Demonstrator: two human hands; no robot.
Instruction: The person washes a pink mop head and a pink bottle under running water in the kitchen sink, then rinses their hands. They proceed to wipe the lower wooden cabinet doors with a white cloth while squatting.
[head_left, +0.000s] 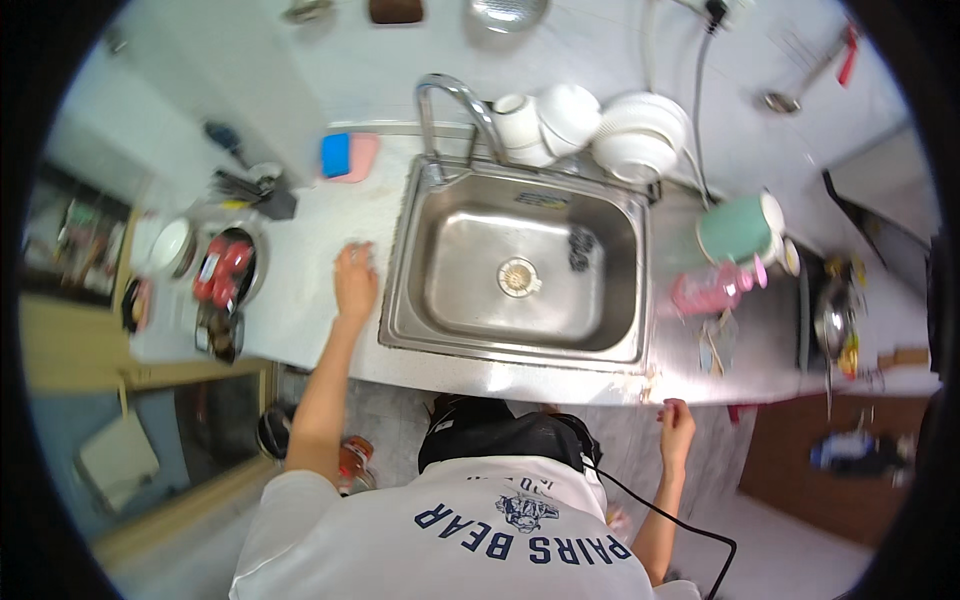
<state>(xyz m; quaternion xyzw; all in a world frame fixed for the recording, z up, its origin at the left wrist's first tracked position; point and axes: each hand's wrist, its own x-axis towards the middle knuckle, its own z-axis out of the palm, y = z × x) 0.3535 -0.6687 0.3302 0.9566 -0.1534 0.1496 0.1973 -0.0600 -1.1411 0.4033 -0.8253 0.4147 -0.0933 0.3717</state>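
My left hand (355, 281) is over the white countertop (300, 289), left of a stainless steel sink (450, 307); nothing shows in it. My right hand (676, 421) hangs by the front edge of the counter at the right, its fingers partly curled and apparently without anything in them. In the sink lie a round drain strainer (519, 277) and a dark scouring pad (580, 249). A chrome faucet (459, 94) arches at the back left of the basin. Behind the left hand, a blue sponge (335, 155) rests on a pink cloth or pad (364, 157).
White bowls (639, 142) and cups (517, 124) stand behind the sink. Right of it are a green pitcher (739, 227), a pink pump bottle (709, 289) and a cloth (718, 343). At the left are packaged red fruit (225, 270), a white bowl (172, 246) and a utensil holder (279, 202).
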